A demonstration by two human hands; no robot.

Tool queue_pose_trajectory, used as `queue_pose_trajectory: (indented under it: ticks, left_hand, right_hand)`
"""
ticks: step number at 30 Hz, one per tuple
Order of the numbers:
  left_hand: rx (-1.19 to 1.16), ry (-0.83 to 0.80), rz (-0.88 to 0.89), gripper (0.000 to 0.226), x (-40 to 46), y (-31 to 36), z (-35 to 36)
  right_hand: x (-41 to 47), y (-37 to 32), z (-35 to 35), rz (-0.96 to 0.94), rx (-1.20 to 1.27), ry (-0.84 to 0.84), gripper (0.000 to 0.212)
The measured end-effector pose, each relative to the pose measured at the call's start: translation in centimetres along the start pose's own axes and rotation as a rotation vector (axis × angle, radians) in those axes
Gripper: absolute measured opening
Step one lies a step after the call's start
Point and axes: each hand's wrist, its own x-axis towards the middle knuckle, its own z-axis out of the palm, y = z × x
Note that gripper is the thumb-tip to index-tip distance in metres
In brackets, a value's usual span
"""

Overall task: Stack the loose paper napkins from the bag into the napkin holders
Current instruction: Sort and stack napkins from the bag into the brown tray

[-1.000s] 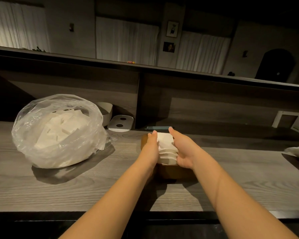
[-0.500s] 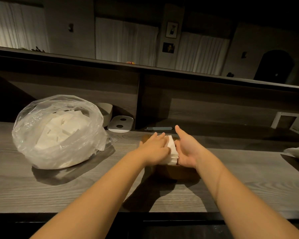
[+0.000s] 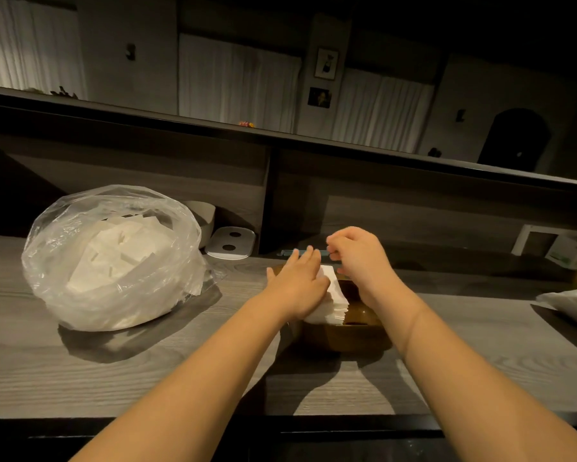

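Note:
A brown wooden napkin holder point(image 3: 345, 335) sits on the grey counter in front of me. A stack of white napkins point(image 3: 330, 301) lies inside it. My left hand point(image 3: 298, 283) lies flat on top of the stack, fingers straight, pressing it down. My right hand point(image 3: 360, 258) hovers just right of the stack above the holder, its fingers curled; nothing shows in them. A clear plastic bag point(image 3: 113, 258) full of loose white napkins stands to the left on the counter.
A white lid with two holes point(image 3: 230, 243) and a white bowl point(image 3: 203, 216) sit behind the bag against the back wall. A thin blue-green strip point(image 3: 297, 252) lies behind the holder. White plastic point(image 3: 570, 303) rests at the right edge. A raised shelf runs overhead.
My left hand went from gripping the stack's side to lying flat on top. My right hand let go of the stack, lifted and curled its fingers.

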Motion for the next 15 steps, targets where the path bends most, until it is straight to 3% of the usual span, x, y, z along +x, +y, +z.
queue_pose_trajectory:
  ticks: [6, 11, 15]
  left_hand:
    - [-0.109, 0.243, 0.010, 0.049, -1.4, -2.4, -4.7]
    - [0.024, 0.435, -0.132, 0.038, -4.6, -7.4, -8.7]
    - [0.204, 0.431, -0.208, 0.038, -7.4, -11.3, -13.0]
  right_hand:
    - [-0.3, -3.7, 6.9, -0.114, 0.002, -0.090, 0.015]
    - [0.3, -7.3, 14.6, -0.179, 0.005, -0.233, 0.021]
    - [0.2, -9.3, 19.1, -0.283, -0.068, -0.418, 0.026]
